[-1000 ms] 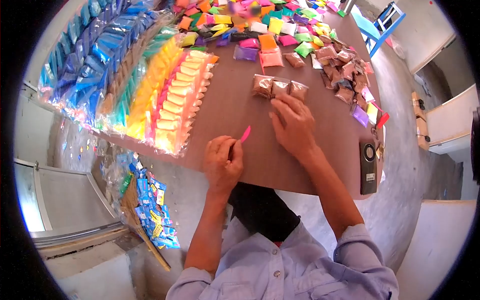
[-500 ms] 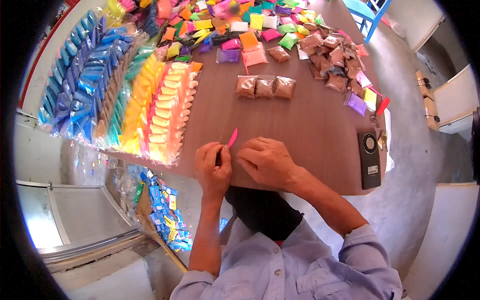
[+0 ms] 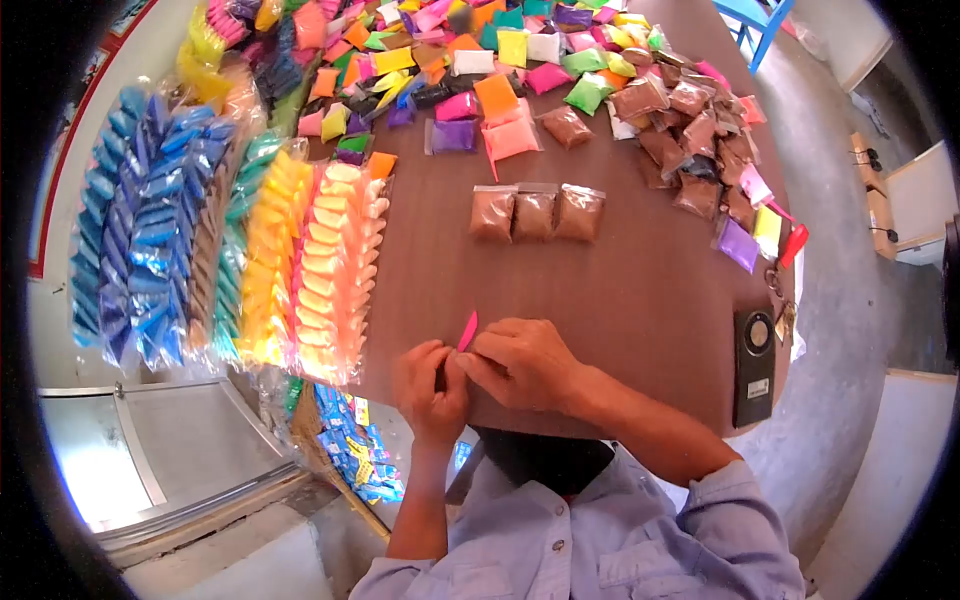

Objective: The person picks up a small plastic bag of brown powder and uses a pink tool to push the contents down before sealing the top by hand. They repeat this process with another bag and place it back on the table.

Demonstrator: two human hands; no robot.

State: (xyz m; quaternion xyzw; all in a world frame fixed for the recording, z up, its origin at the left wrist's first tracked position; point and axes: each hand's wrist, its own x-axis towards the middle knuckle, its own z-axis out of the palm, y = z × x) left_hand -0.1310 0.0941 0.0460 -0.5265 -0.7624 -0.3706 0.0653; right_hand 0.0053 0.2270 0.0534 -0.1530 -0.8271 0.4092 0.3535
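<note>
1. The pink strip (image 3: 468, 330) stood close to the front edge of the table (image 3: 620, 300), poking up from between the two hands. Only its upper end showed; the lower end was hidden among the fingers.
2. Its long axis ran away from the person, leaning a little to the right, and its tapered tip pointed toward the three brown packets (image 3: 535, 213).
3. The left hand (image 3: 430, 385) was curled into a loose fist with its back up. Its thumb and fingertips were pinched tight on the strip's lower end, and its wrist hung over the front edge.
4. The right hand (image 3: 522, 365) lay back up just beside it, fingers bent leftward, their tips touching the left hand at the foot of the strip. Whether it gripped the strip itself could not be told.
5. Both forearms came in from below the front edge, so the hands had almost no board behind them.
6. Ahead of the hands a stretch of bare brown board reached to the three brown packets, which lay side by side in a row, well apart from the fingers.
7. On the left, an orange row of packets (image 3: 335, 270) in clear wrap lay near the left hand, with a yellow row (image 3: 265, 260) and a blue row (image 3: 140, 220) beyond it, all hanging over the table's left edge.
8. On the right, a black phone (image 3: 754, 365) lay by the front corner, lengthwise away from the person, apart from the right forearm.
9. A heap of coloured packets (image 3: 470, 60) filled the far side.
</note>
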